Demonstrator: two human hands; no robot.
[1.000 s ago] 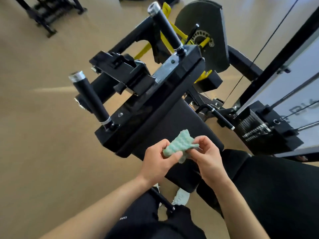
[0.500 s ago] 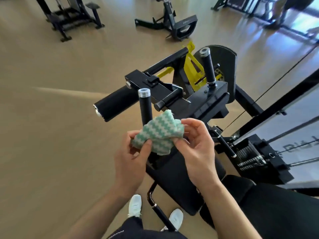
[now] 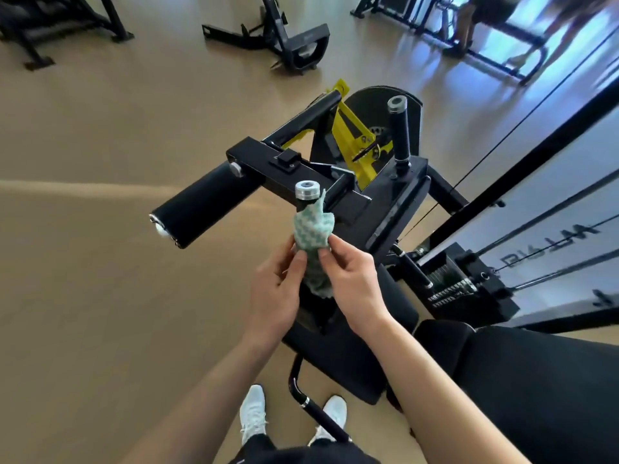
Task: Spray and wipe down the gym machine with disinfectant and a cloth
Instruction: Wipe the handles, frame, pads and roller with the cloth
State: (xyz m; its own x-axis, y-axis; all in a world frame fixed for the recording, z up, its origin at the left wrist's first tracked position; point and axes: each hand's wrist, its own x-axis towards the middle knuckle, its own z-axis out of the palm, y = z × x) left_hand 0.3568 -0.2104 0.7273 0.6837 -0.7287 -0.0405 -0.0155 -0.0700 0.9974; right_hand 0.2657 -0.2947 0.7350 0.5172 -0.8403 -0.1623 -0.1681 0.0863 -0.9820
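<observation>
A green and white patterned cloth (image 3: 313, 232) is pinched between my left hand (image 3: 276, 293) and my right hand (image 3: 351, 283), held up against the near upright handle (image 3: 306, 192) of the black gym machine (image 3: 378, 192). The cloth hides most of that handle's grip; only its silver cap shows. A second upright handle (image 3: 399, 128) stands farther back on the right. A padded roller (image 3: 204, 204) sticks out to the left. The seat pad (image 3: 338, 349) lies below my hands. No spray bottle is in view.
The weight stack and cables (image 3: 459, 286) stand at the right behind a slanted frame. Other machines (image 3: 284, 38) sit on the tan floor at the back. A person's legs (image 3: 469, 18) show at the far right. My white shoes (image 3: 254, 413) stand beside a low bar.
My view has lifted and the machine sits lower in the frame. Both hands have carried the cloth up from the seat pad to the near handle and bunched it narrower.
</observation>
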